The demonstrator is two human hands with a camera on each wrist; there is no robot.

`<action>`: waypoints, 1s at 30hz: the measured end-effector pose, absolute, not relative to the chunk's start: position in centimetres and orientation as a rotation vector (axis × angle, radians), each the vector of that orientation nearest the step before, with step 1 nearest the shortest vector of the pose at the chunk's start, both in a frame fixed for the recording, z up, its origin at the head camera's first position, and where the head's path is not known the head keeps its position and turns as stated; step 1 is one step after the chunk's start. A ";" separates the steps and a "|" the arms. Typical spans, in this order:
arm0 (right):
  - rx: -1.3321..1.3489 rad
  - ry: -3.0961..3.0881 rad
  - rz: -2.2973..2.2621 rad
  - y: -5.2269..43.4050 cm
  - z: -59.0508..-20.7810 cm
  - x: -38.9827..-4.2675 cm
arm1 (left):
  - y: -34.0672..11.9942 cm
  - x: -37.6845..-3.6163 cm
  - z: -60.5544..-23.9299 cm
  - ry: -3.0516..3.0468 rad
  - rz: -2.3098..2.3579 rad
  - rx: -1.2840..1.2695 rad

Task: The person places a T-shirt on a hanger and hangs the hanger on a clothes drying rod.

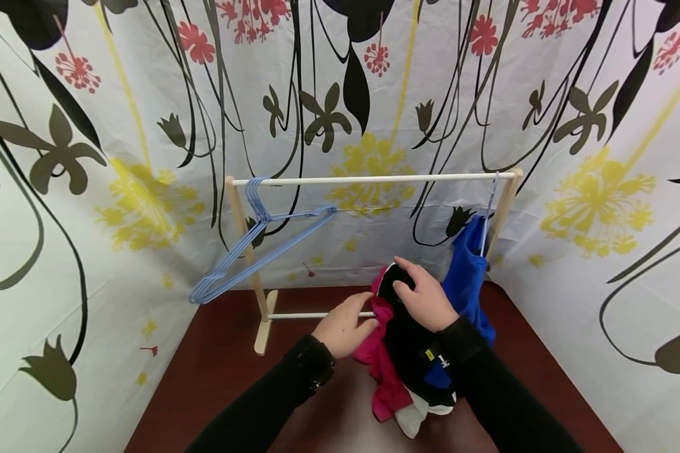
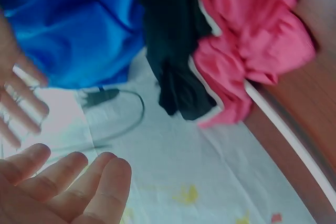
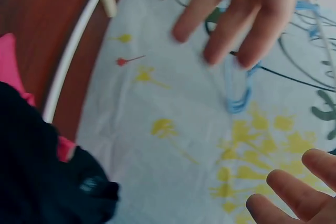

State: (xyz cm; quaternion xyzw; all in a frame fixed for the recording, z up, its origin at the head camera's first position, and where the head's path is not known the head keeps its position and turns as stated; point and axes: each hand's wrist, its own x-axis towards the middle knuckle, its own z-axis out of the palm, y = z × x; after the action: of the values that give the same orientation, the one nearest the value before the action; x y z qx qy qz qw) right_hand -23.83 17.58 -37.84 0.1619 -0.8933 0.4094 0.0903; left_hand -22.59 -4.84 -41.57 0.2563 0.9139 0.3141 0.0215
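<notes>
Above a heap of clothes in the head view are both bare hands. My left hand [image 1: 342, 327] is beside a pink garment [image 1: 384, 377], its fingers extended and holding nothing. Over a black garment [image 1: 405, 343] with a white edge is my right hand [image 1: 427, 301], also with nothing in its grasp. In the left wrist view the fingers [image 2: 107, 187] of the left hand are apart from the cloth. The right wrist view shows the right hand's fingers [image 3: 294, 195] relaxed, away from the black cloth. Some white cloth [image 1: 412, 415] sticks out under the pile.
A small rack with a white rail [image 1: 374, 180] and wooden posts stands behind the clothes. Several blue hangers [image 1: 260, 251] hang at its left end. A blue garment [image 1: 467, 270] hangs on a hanger at the right. Patterned curtain [image 1: 328, 94] surrounds the dark red table [image 1: 204, 377].
</notes>
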 end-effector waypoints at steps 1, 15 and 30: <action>0.459 -2.666 1.214 17.5 -38.5 -24.0 | -5.4 -22.6 -41.8 2.852 0.960 0.790; 0.310 -2.709 1.166 17.9 -43.8 -25.7 | -13.9 -23.7 -42.9 3.027 1.006 0.549; 0.249 -2.722 1.146 19.6 -44.9 -26.4 | -20.9 -26.7 -38.4 3.514 0.941 0.422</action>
State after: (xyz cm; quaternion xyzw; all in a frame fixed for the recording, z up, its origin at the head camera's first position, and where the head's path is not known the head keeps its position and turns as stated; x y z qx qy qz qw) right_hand -26.38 19.56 -44.91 0.0836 -0.9148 0.3850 0.0887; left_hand -26.74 -20.90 -38.36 0.1114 0.9272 0.2484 -0.2574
